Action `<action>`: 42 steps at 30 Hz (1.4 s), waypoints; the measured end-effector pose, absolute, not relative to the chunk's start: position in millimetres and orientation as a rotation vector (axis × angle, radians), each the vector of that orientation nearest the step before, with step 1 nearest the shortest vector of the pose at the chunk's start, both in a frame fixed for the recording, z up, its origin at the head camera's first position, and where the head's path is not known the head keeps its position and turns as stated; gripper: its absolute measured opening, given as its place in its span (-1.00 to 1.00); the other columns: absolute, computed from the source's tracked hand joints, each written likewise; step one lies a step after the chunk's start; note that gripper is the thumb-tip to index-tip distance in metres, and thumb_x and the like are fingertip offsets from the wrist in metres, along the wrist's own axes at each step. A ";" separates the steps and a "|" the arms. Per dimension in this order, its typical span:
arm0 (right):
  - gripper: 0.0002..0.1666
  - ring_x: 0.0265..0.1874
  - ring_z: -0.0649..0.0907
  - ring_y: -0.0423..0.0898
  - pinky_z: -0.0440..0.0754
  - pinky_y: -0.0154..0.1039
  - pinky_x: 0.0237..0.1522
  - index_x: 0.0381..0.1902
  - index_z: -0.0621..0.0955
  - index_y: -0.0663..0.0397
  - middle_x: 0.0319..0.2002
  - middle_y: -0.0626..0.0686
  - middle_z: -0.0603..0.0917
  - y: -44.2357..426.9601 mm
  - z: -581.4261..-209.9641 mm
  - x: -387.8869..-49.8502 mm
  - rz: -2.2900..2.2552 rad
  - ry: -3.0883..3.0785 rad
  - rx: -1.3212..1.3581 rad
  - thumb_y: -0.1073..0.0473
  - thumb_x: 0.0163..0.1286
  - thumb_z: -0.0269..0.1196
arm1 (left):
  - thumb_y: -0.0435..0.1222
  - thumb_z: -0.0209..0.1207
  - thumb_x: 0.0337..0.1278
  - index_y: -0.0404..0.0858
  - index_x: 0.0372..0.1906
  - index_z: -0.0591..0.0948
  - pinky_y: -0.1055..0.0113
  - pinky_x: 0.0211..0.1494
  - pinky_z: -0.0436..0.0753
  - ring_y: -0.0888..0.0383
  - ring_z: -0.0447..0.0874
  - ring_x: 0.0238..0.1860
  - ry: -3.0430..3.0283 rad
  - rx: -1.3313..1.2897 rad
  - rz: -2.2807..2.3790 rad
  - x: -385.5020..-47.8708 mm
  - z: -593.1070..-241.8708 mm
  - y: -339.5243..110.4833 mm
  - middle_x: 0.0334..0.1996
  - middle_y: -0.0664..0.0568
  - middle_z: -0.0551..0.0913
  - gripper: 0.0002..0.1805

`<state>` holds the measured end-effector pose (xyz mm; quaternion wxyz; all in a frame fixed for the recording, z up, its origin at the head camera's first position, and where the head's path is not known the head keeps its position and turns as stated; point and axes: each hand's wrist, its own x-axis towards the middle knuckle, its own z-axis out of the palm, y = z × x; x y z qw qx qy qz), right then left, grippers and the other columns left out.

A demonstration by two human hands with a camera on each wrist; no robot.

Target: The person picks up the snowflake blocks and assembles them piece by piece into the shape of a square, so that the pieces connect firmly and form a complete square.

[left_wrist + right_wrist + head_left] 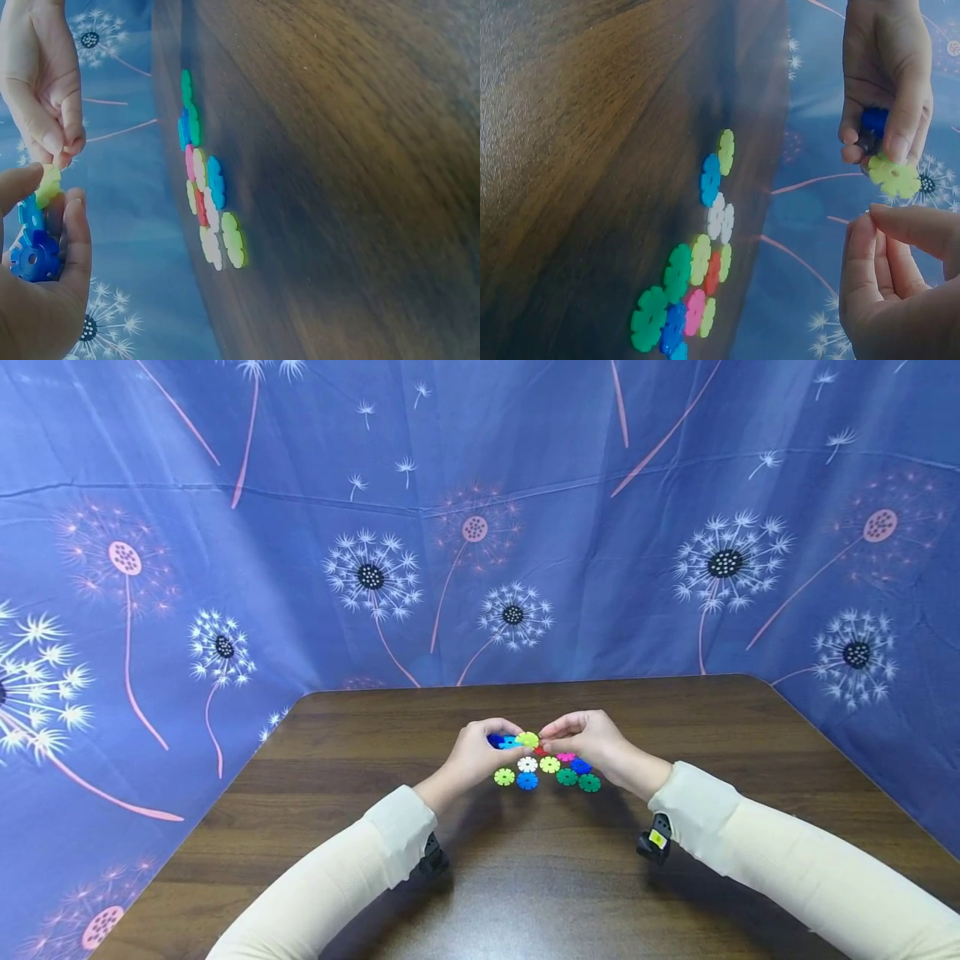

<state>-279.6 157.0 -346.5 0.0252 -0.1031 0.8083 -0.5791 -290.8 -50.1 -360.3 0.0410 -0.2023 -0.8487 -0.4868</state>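
My left hand [476,752] grips a small cluster of notched plastic snowflake discs above the table. In the left wrist view, it includes a dark blue disc [34,256], a light blue disc [31,214] and a yellow-green disc [49,184]. The yellow-green one sits under the left thumb, nearest the other hand. Fingers partly cover how the discs join. My right hand [596,743] is close beside that yellow-green disc, its thumb and fingertips brought together [900,262]. Whether anything thin is pinched there cannot be made out.
Below the hands, loose discs lie on the brown wooden table [555,868]: green [649,319], pink [694,312], red [713,272], white [716,216], blue [710,180] and yellow-green [726,152]. Behind the table hangs a blue dandelion-print cloth [600,610].
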 end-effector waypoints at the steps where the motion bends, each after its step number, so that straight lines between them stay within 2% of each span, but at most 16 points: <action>1: -0.68 -0.26 0.74 0.00 0.66 -0.31 -0.27 -0.12 0.67 0.38 -0.31 0.12 0.78 157.2 -346.8 -279.9 -1.784 2.496 -0.321 0.34 0.16 0.39 | -0.15 0.43 -0.02 -0.13 -0.23 0.72 0.40 -0.32 0.62 0.29 0.60 -0.43 -2.600 -0.618 -1.489 -290.8 -360.4 -50.5 -0.34 0.08 0.73 -0.77; 4: -0.70 -0.28 0.74 -0.07 0.66 -0.34 -0.25 -0.13 0.68 0.35 -0.25 0.20 0.76 158.0 -347.2 -281.1 -1.758 2.506 -0.329 0.32 0.17 0.40 | -0.16 0.41 0.01 -0.12 -0.24 0.71 0.40 -0.34 0.60 0.30 0.58 -0.44 -2.594 -0.626 -1.475 -290.2 -359.9 -51.3 -0.35 0.08 0.73 -0.79; 8: -0.69 -0.33 0.72 -0.14 0.66 -0.24 -0.15 -0.13 0.68 0.33 -0.30 0.13 0.77 162.6 -348.9 -283.3 -1.687 2.560 -0.316 0.28 0.17 0.41 | -0.18 0.40 0.03 -0.12 -0.24 0.71 0.38 -0.33 0.62 0.28 0.60 -0.45 -2.581 -0.646 -1.496 -288.7 -360.2 -51.9 -0.35 0.07 0.73 -0.81; 11: -0.68 -0.34 0.72 -0.13 0.65 -0.13 -0.05 -0.14 0.68 0.34 -0.36 0.02 0.77 168.5 -351.7 -284.9 -1.632 2.586 -0.275 0.26 0.16 0.42 | -0.20 0.39 0.05 -0.15 -0.22 0.70 0.25 -0.28 0.69 0.12 0.69 -0.43 -2.567 -0.661 -1.551 -287.4 -361.5 -52.4 -0.37 0.03 0.73 -0.80; 16: -0.64 -0.31 0.75 -0.04 0.61 0.00 0.04 -0.13 0.67 0.38 -0.36 0.05 0.77 179.9 -356.6 -285.7 -1.579 2.581 -0.217 0.26 0.15 0.41 | -0.23 0.37 0.08 -0.18 -0.20 0.69 0.04 -0.19 0.71 -0.11 0.74 -0.32 -2.551 -0.679 -1.628 -286.9 -364.2 -53.1 -0.38 0.00 0.72 -0.81; 23: -0.63 -0.30 0.76 0.06 0.65 -0.01 0.00 -0.12 0.64 0.47 -0.21 0.18 0.74 193.5 -363.6 -284.0 -1.521 2.610 -0.188 0.31 0.15 0.39 | -0.19 0.37 0.09 -0.13 -0.19 0.70 0.24 -0.26 0.69 0.05 0.70 -0.37 -2.564 -0.707 -1.561 -287.7 -364.1 -52.2 -0.33 0.03 0.72 -0.81; 26: -0.63 -0.33 0.75 0.01 0.67 -0.06 -0.05 -0.15 0.66 0.43 -0.14 0.24 0.71 197.8 -370.0 -283.5 -1.474 2.653 -0.149 0.29 0.11 0.43 | -0.24 0.36 0.10 -0.20 -0.18 0.70 0.24 -0.27 0.70 -0.03 0.71 -0.35 -2.550 -0.711 -1.594 -283.2 -359.5 -51.7 -0.32 -0.04 0.72 -0.81; 29: -0.62 -0.37 0.73 -0.04 0.68 -0.09 -0.11 -0.18 0.68 0.41 -0.09 0.27 0.69 200.3 -376.1 -283.2 -1.436 2.687 -0.114 0.27 0.06 0.46 | -0.26 0.36 0.09 -0.22 -0.20 0.70 0.22 -0.27 0.70 0.03 0.70 -0.40 -2.541 -0.714 -1.598 -283.6 -359.2 -52.1 -0.34 -0.05 0.71 -0.82; 33: -0.59 -0.41 0.71 -0.08 0.68 -0.09 -0.14 -0.20 0.69 0.36 -0.04 0.28 0.66 201.5 -380.2 -281.8 -1.368 2.715 -0.052 0.21 0.02 0.51 | -0.23 0.37 0.08 -0.15 -0.23 0.70 0.35 -0.32 0.64 0.26 0.57 -0.47 -2.547 -0.709 -1.539 -287.6 -361.2 -53.2 -0.37 0.03 0.70 -0.84; 34: -0.59 -0.41 0.70 -0.09 0.67 -0.09 -0.14 -0.20 0.69 0.35 -0.02 0.29 0.65 201.6 -380.9 -281.3 -1.351 2.715 -0.036 0.20 0.02 0.51 | -0.22 0.37 0.08 -0.14 -0.23 0.71 0.40 -0.35 0.60 0.27 0.55 -0.47 -2.550 -0.706 -1.525 -287.3 -360.6 -53.2 -0.37 0.04 0.70 -0.84; 39: -0.55 -0.47 0.68 -0.14 0.68 -0.15 -0.20 -0.19 0.68 0.36 -0.06 0.28 0.65 200.5 -386.8 -279.7 -1.321 2.720 -0.009 0.20 -0.02 0.53 | -0.22 0.36 0.08 -0.14 -0.22 0.71 0.41 -0.35 0.57 0.27 0.52 -0.46 -2.567 -0.696 -1.513 -286.4 -361.3 -53.4 -0.37 0.06 0.69 -0.84; 42: -0.55 -0.52 0.64 -0.17 0.65 -0.23 -0.34 -0.22 0.69 0.36 -0.18 0.23 0.69 198.9 -389.5 -279.7 -1.310 2.765 -0.004 0.24 -0.08 0.55 | -0.23 0.36 0.09 -0.15 -0.21 0.70 0.41 -0.35 0.57 0.27 0.52 -0.45 -2.573 -0.693 -1.517 -286.6 -362.1 -53.0 -0.35 0.05 0.70 -0.84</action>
